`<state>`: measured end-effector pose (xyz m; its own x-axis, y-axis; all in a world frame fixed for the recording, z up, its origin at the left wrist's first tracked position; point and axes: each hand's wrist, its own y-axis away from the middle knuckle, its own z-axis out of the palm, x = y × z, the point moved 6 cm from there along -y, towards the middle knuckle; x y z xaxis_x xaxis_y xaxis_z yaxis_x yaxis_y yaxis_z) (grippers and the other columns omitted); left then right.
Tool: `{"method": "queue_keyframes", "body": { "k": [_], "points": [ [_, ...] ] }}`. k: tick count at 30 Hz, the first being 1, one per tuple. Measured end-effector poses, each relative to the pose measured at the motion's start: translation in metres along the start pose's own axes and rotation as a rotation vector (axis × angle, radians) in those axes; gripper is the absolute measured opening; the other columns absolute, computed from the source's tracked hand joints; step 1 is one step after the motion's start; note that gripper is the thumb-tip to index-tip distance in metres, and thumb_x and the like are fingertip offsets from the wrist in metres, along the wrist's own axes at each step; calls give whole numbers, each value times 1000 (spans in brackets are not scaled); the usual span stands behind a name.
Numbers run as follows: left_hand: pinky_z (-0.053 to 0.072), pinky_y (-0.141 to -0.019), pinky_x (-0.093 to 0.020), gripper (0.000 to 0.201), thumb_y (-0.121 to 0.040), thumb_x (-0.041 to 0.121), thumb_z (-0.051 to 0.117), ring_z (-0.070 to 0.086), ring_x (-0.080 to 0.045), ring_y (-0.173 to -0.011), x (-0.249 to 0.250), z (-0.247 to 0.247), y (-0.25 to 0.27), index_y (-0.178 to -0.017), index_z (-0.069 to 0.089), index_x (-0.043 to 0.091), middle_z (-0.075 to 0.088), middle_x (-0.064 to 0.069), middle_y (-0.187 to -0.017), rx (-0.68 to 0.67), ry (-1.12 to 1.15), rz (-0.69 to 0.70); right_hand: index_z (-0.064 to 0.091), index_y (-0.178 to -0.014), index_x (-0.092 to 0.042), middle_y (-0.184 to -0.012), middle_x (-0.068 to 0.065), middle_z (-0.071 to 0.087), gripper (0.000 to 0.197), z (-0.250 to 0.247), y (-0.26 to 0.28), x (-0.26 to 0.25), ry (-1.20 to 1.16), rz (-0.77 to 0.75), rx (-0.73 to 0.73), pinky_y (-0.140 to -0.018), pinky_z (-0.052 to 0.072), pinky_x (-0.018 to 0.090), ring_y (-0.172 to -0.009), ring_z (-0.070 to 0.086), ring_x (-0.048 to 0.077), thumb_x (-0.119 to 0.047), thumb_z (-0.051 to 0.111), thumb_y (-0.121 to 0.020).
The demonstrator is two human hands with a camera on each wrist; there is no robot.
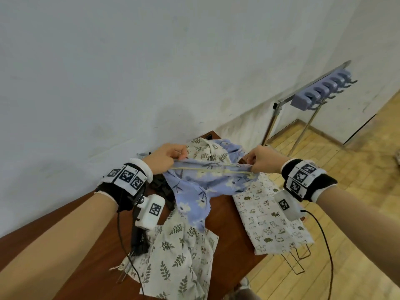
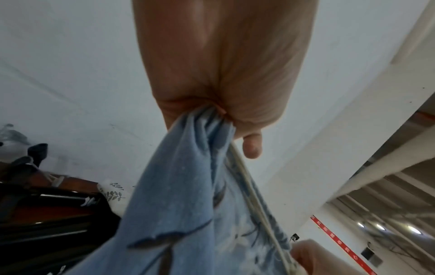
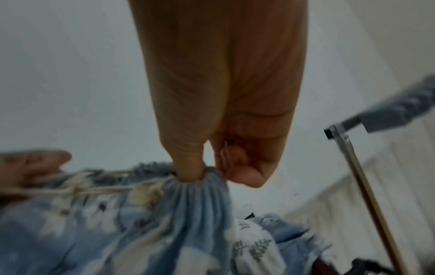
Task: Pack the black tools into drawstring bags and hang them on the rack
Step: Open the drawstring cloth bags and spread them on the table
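Note:
A blue floral drawstring bag [image 1: 199,187] hangs stretched above the brown table [image 1: 227,215]. My left hand [image 1: 171,156] pinches its left top corner, bunched cloth [image 2: 202,126] in the fist. My right hand [image 1: 259,161] pinches the gathered right corner [image 3: 195,188]. A cream drawstring [image 1: 207,169] runs taut between the hands. Black tools [image 1: 161,189] lie on the table under my left wrist, partly hidden; they show dark in the left wrist view [image 2: 47,223]. The rack [image 1: 318,94] with purple hooks stands at the right by the wall.
A leaf-print bag [image 1: 173,256] lies at the table's front, a cat-print bag [image 1: 272,217] over its right edge, and more bags [image 1: 212,150] at the back. A white wall [image 1: 129,72] is close behind. Wooden floor [image 1: 346,191] spreads on the right.

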<state>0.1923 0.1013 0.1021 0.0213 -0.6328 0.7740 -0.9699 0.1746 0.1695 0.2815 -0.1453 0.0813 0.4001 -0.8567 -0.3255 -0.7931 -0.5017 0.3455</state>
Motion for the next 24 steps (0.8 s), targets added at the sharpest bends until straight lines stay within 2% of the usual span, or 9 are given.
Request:
{"method": "queue_keyframes", "body": {
  "k": [2,5,7,11,13,15,17,19,24],
  "points": [
    [41,-65,-25,67,-67,-27,31,57,-19,-68,2,0,-2,-59,66,30,68,6,-77,45,-59,-30,60,-66,-12,-63,-3,53,16,0,1,0,45,25,-37,-45,31,14,-54,44,7,-4,63,-79],
    [45,-67,-22,49,-81,-18,40,62,-15,-75,5,10,-8,-98,76,11,68,-15,-113,49,-309,-143,63,-78,-16,-68,-5,54,12,-5,2,-11,7,-9,-12,-48,34,14,-62,50,12,-4,64,-81],
    [44,-73,-25,48,-84,-11,41,61,-24,-91,16,19,-9,-123,63,9,58,-18,-130,-5,-488,-162,58,-71,-21,-64,-5,50,20,-9,6,-27,-47,-87,10,-50,35,18,-59,46,13,-6,68,-80],
    [35,-47,-13,72,-84,-11,46,56,-22,-72,41,34,-4,-149,21,6,4,-3,-160,-115,-540,-38,67,-81,-17,-62,-8,46,16,-9,18,-62,-143,-221,54,-55,35,21,-53,39,7,-26,79,-77],
    [42,-48,-22,78,-81,-11,49,56,-25,-68,51,40,-1,-150,16,7,-7,-1,-160,-157,-548,9,70,-82,-9,-62,-7,48,22,-14,25,-79,-284,-279,119,-53,34,16,-50,40,4,-29,78,-79],
    [42,-49,-23,76,-80,-8,52,55,-21,-67,55,42,0,-147,22,8,30,-10,-149,-158,-520,55,72,-83,-4,-70,4,64,15,-13,28,-96,-457,-361,68,-61,48,20,-56,54,5,-19,70,-87],
    [36,-52,-19,52,-83,-1,54,50,-16,-67,60,40,2,-131,36,6,56,-8,-102,-110,-458,97,72,-88,-4,-84,16,72,15,-5,31,-110,-635,-407,-28,-76,59,27,-70,67,13,-10,60,-94],
    [35,-55,-21,20,-86,4,53,50,-19,-70,64,32,3,-102,45,12,49,2,-78,-40,-483,104,71,-86,-7,-85,17,71,21,3,27,-116,-777,-391,-39,-80,59,29,-76,70,16,-4,53,-97],
    [42,-69,-24,20,-87,3,51,61,-29,-92,62,11,6,-101,65,7,65,-9,-93,75,-471,56,71,-91,7,-91,16,71,24,22,8,-113,-801,-340,110,-85,58,35,-88,70,23,8,48,-93]
  ]
}}
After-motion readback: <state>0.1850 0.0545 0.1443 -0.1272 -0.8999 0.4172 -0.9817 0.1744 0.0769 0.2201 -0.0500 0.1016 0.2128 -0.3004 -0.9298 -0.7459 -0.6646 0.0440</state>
